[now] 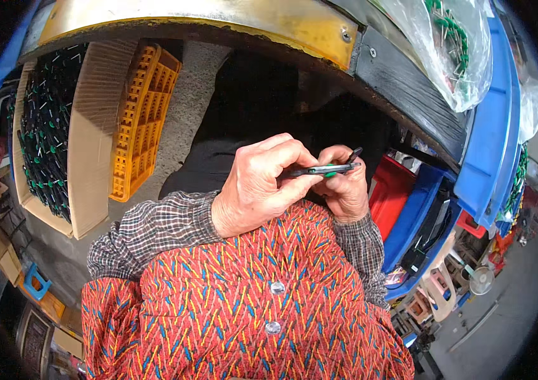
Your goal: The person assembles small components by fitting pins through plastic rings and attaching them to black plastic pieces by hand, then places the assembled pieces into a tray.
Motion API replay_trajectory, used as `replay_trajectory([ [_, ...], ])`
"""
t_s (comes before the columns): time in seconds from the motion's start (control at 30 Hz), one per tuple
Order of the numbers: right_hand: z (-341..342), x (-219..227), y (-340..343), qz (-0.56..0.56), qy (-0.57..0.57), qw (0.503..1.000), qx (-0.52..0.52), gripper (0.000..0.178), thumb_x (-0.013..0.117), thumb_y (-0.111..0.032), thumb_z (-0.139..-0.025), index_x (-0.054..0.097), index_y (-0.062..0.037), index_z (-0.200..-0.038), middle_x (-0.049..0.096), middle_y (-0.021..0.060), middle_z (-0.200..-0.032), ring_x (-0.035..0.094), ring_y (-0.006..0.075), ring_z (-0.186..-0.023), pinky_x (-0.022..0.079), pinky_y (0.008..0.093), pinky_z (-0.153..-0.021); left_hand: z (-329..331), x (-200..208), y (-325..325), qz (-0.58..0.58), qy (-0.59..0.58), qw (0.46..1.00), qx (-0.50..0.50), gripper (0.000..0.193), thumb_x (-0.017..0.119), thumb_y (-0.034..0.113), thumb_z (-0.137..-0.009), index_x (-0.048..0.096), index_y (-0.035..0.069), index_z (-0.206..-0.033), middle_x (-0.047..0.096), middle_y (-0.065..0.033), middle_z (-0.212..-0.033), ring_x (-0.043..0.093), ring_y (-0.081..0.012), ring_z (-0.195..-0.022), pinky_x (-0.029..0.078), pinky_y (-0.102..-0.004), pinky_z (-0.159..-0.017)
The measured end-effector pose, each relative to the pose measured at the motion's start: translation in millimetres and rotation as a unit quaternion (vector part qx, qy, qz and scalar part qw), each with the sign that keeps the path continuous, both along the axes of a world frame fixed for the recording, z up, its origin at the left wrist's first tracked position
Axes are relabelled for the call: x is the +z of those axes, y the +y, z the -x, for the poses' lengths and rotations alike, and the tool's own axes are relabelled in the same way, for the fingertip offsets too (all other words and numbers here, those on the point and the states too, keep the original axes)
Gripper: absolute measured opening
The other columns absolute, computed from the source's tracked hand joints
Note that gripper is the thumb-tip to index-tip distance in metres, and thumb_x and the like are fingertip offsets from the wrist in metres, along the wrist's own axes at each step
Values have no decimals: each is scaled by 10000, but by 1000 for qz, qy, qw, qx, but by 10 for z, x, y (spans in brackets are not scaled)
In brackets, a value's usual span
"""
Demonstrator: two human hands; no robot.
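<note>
Slim black-green piece (338, 169); roughly level; between left hand (259, 180) and right hand (348, 195).

Glare on yellow table edge (262, 19) — black, bending fisheye rim.

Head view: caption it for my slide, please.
Two hands holding a slim black and green piece, a yellow crate to the left.

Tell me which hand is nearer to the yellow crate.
Left. The left hand is to the right of the yellow crate, not touching it; the right hand is farther to the right, beyond the left hand.
</note>
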State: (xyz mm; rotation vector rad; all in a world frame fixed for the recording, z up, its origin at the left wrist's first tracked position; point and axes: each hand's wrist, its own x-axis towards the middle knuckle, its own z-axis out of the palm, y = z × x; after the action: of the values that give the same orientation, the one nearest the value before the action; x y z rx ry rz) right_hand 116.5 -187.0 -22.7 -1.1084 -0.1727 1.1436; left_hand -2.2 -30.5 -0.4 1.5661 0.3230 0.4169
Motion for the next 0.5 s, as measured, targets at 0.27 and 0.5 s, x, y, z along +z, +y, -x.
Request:
replay_trajectory([
  [0.27, -37, -79, -15, -31, 73, 997, 3, 297, 772, -169, -747, 607, 26, -898, 575, 29, -710, 475, 69, -532, 344, 210, -455, -39, -17, -13, -27, -1, 1000, 3, 149, 724, -17, -723, 630, -30, -838, 609, -96, -775, 607, -145, -664, 464, -246, -546],
  [0.5, -40, -68, -33, -4, 67, 998, 0, 332, 783, -180, -727, 610, 45, -900, 593, 41, -724, 475, 73, -528, 337, 209, -450, -63, -25, -37, -46, -9, 999, 14, 147, 724, -4, -725, 635, -21, -841, 605, -96, -764, 601, -154, -634, 457, -247, -519],
])
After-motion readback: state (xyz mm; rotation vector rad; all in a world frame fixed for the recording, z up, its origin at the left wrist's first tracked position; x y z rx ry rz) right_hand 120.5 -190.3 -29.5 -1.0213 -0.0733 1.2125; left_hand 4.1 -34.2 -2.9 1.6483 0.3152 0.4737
